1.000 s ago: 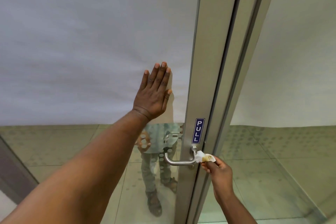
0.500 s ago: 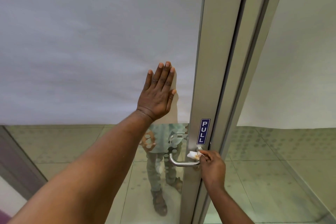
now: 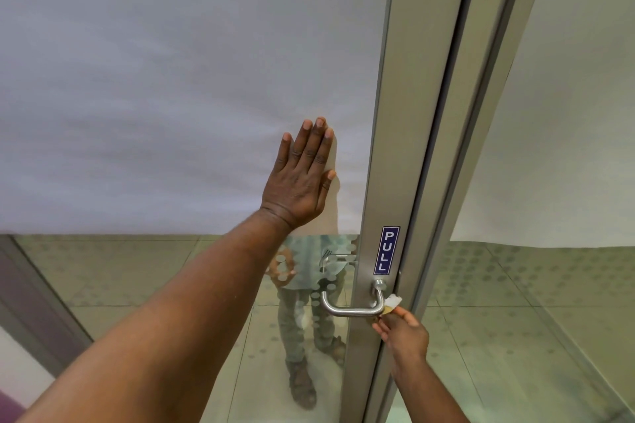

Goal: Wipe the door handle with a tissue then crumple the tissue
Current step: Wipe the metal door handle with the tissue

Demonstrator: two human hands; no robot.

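Observation:
A curved steel door handle (image 3: 350, 310) sticks out of the metal door frame (image 3: 388, 148), just below a blue PULL sticker (image 3: 387, 250). My right hand (image 3: 403, 331) pinches a small white tissue (image 3: 391, 302) against the handle's right bend. My left hand (image 3: 302, 178) lies flat on the frosted glass panel (image 3: 171, 79), fingers straight and together, holding nothing.
The lower glass is clear and reflects a standing person (image 3: 305, 319). A second glass panel (image 3: 567, 113) stands to the right of the frame. Tiled floor (image 3: 515, 319) shows beyond. A dark post (image 3: 37, 302) leans at the lower left.
My right hand has slid the tissue from the handle's neck out to its right bend. My left hand stays pressed on the glass.

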